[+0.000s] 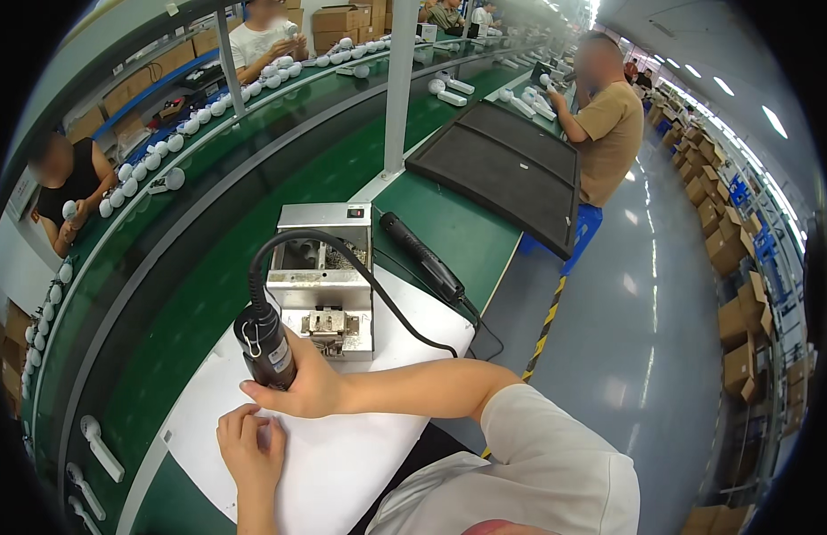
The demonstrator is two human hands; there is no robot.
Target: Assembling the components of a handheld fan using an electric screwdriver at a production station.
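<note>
My right hand (302,388) grips a black electric screwdriver (266,348) held upright over a white sheet (342,455) on the bench; its black cable loops up and back over a metal screw feeder box (320,267). My left hand (250,450) rests on the white sheet just below the tool's tip, fingers curled, and whether it holds anything small is hidden. A second black screwdriver (422,257) lies on the green bench right of the box.
A green conveyor (208,250) runs along the left with white bulb-shaped parts (173,178) on it. A black tray (503,165) lies further up the bench. Other people work at the line; cardboard boxes (734,294) line the aisle at right.
</note>
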